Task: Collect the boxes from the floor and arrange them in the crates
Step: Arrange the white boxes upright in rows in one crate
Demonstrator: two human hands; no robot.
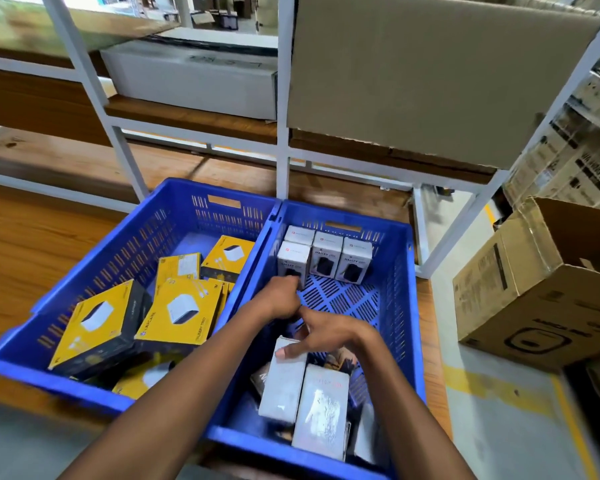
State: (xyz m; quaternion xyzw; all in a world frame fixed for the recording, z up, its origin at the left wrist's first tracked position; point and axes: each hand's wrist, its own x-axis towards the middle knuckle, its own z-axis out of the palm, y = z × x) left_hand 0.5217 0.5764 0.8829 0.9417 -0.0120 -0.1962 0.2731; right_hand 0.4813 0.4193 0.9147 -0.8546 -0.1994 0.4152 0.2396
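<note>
White box under right hand (thumb touching).

Both bare forearms are reaching forward toward twelve o'clock, converging. The left hand is lying farther out, its fingers curling downward at their tips. The right hand is angling toward ten o'clock, fingers spreading, thumb pressing down.

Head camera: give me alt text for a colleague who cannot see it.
Both hands reach into the right blue crate: the left hand touches a row of upright white boxes at its far end, and the right hand rests its fingers on a loose white box nearer. The left blue crate holds yellow boxes.
</note>
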